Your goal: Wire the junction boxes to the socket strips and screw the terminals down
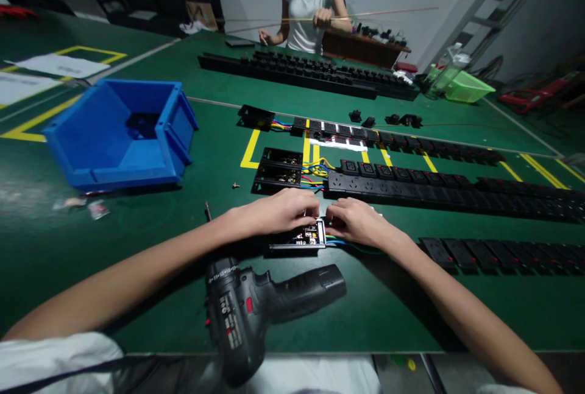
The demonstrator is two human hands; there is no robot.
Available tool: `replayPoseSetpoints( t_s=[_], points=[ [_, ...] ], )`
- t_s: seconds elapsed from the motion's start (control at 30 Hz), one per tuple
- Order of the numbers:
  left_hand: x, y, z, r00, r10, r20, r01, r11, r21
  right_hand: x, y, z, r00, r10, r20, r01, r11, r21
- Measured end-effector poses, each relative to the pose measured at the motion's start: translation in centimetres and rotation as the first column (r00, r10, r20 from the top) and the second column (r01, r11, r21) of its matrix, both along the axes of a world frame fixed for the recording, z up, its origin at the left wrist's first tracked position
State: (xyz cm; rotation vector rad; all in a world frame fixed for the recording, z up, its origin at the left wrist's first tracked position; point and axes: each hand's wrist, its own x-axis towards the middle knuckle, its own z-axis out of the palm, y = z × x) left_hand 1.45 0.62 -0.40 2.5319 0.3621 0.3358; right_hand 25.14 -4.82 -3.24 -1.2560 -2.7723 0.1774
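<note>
A small black wiring box [297, 246] with brass terminals inside lies on the green table in front of me. My left hand [295, 208] comes over its far side, fingers curled against the box near its right end. Just beyond that end my right hand [354, 218] is closed with bent fingers by the coloured wires [336, 242]; what its fingertips pinch is hidden. These wires run right toward a black socket strip [498, 255]. Nearest to me a black cordless drill [242, 315] lies on its side, its bit pointing away.
A blue bin [123, 168] stands at left, with a small screw [236, 186] to its right. Several wired socket strips [388, 187] lie beyond my hands. Farther back are more black strips [311, 74], a green basket [468, 86] and a person [311, 10] holding thin rods.
</note>
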Motion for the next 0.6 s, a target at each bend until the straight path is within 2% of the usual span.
replayPoseSetpoints(
  t_s=[0.1, 0.27, 0.6],
  points=[
    [0.0, 0.0, 0.0, 1.000, 0.016, -0.018, -0.016, 1.000, -0.009, -0.1, 0.4, -0.9, 0.999, 0.020, -0.047, -0.020, 1.000, 0.004],
    [0.0, 0.2, 0.1, 0.998, 0.033, -0.044, -0.035, 0.999, -0.037, 0.0, 0.3, -2.0, 0.992, 0.112, -0.063, -0.103, 0.986, 0.131],
    [-0.3, 0.9, 1.2, 0.999, 0.041, -0.007, -0.041, 0.993, -0.107, 0.1, 0.3, -2.0, 0.994, 0.108, -0.029, -0.105, 0.989, 0.102]
  ],
)
